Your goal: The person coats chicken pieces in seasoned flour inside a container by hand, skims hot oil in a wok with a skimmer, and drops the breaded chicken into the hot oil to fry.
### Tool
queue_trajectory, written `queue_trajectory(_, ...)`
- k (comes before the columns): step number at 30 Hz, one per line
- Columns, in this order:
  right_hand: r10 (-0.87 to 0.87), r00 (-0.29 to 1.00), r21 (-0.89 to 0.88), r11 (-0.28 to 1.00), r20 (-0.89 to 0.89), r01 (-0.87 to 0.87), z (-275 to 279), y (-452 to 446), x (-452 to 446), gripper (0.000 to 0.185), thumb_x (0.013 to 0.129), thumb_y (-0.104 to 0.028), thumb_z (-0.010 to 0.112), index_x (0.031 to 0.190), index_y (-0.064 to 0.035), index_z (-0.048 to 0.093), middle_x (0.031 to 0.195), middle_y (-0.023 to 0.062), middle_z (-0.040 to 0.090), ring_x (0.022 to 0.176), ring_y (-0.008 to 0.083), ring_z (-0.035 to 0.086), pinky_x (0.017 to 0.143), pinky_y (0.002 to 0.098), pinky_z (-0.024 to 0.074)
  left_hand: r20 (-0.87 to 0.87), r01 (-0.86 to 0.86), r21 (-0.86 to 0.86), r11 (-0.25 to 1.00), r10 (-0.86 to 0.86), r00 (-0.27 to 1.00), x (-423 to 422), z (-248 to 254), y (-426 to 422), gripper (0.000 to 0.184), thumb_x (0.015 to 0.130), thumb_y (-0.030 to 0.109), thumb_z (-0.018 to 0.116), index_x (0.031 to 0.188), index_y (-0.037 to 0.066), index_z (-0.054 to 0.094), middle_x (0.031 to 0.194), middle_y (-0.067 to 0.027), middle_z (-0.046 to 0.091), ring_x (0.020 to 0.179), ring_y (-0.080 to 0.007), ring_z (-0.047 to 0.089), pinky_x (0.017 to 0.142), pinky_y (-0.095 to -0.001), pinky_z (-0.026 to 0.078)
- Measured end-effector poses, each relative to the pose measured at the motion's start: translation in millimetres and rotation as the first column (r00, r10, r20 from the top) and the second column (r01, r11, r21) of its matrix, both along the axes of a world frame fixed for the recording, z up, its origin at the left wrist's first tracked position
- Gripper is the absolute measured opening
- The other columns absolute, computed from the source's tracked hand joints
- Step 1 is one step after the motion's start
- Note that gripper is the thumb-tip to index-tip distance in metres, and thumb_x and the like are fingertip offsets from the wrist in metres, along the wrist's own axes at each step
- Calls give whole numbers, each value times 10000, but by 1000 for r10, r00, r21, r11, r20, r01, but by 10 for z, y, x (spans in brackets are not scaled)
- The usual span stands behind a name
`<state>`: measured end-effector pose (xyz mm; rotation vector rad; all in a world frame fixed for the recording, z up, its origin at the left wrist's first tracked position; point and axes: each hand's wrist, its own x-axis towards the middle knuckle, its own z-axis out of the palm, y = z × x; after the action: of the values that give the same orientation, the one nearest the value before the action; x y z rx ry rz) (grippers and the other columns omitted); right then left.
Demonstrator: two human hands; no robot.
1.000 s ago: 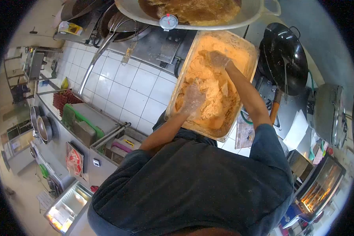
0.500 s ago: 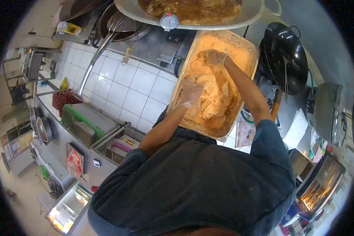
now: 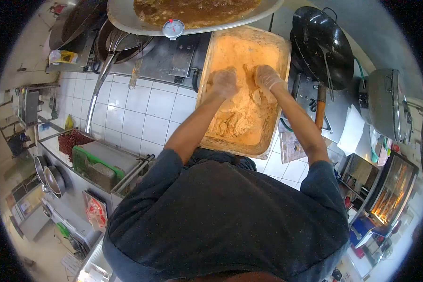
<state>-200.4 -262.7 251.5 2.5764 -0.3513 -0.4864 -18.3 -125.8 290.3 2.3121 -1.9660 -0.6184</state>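
A deep rectangular tub (image 3: pixel 285 56) holds orange-tinted breading flour (image 3: pixel 242 49), with clumpy coated pieces (image 3: pixel 228 123) heaped at its near end. My left hand (image 3: pixel 224 83), in a clear plastic glove, is curled down into the flour left of the middle. On the other side, my right hand (image 3: pixel 268 79), gloved the same way, presses its bent fingers into the flour beside a coated lump. Flour and the hands themselves hide most of the fingertips, so what lies inside each grip is not visible.
Beyond the tub sits a wide pan (image 3: pixel 122 23) of brown oil with a dial thermometer (image 3: pixel 173 29) on its rim. A long-handled strainer (image 3: pixel 101 84) leans at left. Right of the tub are a black wok (image 3: pixel 324 51) and a lit glass display cabinet (image 3: pixel 392 195).
My left hand has moved away from me through the flour, and my right hand has come slightly nearer. Both now sit level, side by side. The view has shifted, moving the tub leftward.
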Motion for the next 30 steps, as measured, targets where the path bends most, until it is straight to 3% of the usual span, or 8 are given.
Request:
queue_trajectory(5,-510,853,352,822,108,447,-99,47,-113,243,865,-184,558,942,-12,711,968,184,695,886,316,678,774,414,528,-5,63,-81,995,-63,998,112,-462,-262,168,811,161,642,883,46,740,953,-189,727,913,-352,706,715,-467,560)
queue_trajectory(9,-177,953,225,967,245,122,234,-7,-219,258,827,-279,634,796,-30,695,801,131,688,709,305,685,590,394,532,73,168,71,983,-173,982,177,-344,-244,162,818,123,619,901,53,740,920,-143,732,900,-364,703,690,-448,563)
queue_trajectory(11,-225,872,221,965,436,138,194,-25,-300,300,837,-330,652,812,-35,698,779,146,678,701,332,686,605,397,549,4,76,-172,982,-77,997,188,-75,-62,169,826,110,603,914,63,739,869,-116,725,873,-344,708,684,-409,562)
queue_trajectory(16,-574,722,366,814,385,452,792,237,-135,302,859,-335,633,862,-38,685,809,157,683,717,331,691,620,392,563,-684,-304,-308,902,12,729,158,-88,-127,151,814,90,610,922,63,712,838,-151,696,804,-342,696,691,-403,552)
queue_trajectory(21,-667,665,285,745,335,603,1146,500,122,237,868,-206,595,877,7,698,824,152,702,748,284,712,606,401,566,-665,-539,-498,679,100,740,-149,476,-108,102,716,71,649,783,-1,623,814,-219,664,756,-397,656,674,-462,530)
queue_trajectory(24,-694,494,571,716,523,402,1386,574,77,333,860,-372,643,835,-43,689,788,204,686,744,387,682,653,451,553,-539,-356,-575,737,-14,842,-240,757,-30,125,686,72,667,772,-4,619,771,-225,647,731,-402,648,662,-464,524)
queue_trajectory(28,-677,598,488,731,429,478,2441,684,272,295,878,-319,608,777,-52,684,754,210,675,725,383,679,659,453,545,-473,-182,-569,802,-139,870,32,1547,16,253,708,170,734,916,35,681,842,-222,668,795,-381,658,712,-449,528)
queue_trajectory(30,-631,595,539,763,498,358,2947,706,341,299,895,-289,588,718,-71,691,738,194,680,705,350,685,674,436,554,-430,-198,-738,645,-223,875,138,1943,19,260,711,198,727,903,32,671,820,-216,661,776,-389,651,700,-454,525)
